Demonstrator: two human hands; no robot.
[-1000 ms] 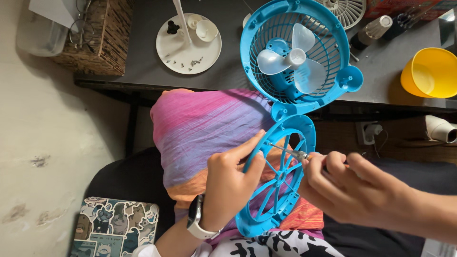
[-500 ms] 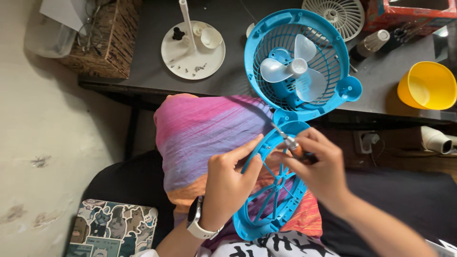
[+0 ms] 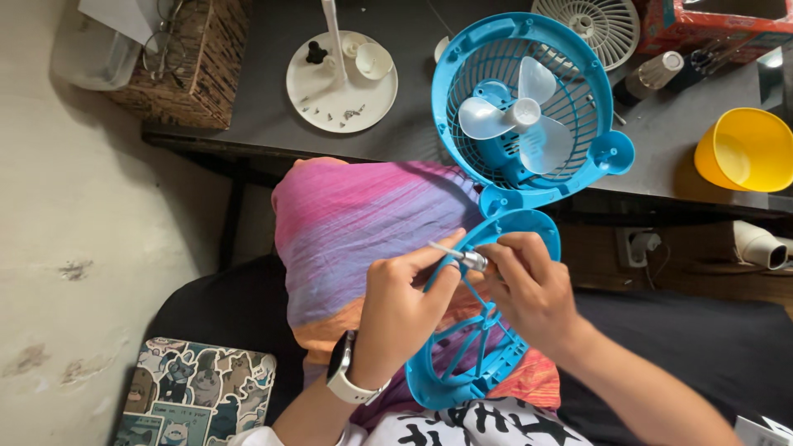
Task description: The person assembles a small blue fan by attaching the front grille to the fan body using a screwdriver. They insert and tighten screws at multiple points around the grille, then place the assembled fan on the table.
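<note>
Two hands: left hand (image 3: 401,310) grips blue grille (image 3: 462,363); right hand (image 3: 529,289) grips screwdriver (image 3: 459,254).

Screwdriver (image 3: 459,255) now leftward, toward left hand (image 3: 402,310)

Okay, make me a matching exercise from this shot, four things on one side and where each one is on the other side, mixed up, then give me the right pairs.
Things:
1. screwdriver
2. yellow bowl
3. white plate
4. blue fan grille

Places:
A. on the dark table, at its right end
B. held by the left hand over the lap
C. in the right hand, tip pointing left
D. on the dark table, left of the blue fan body, with small screws on it

Pairs: 1-C, 2-A, 3-D, 4-B
</note>
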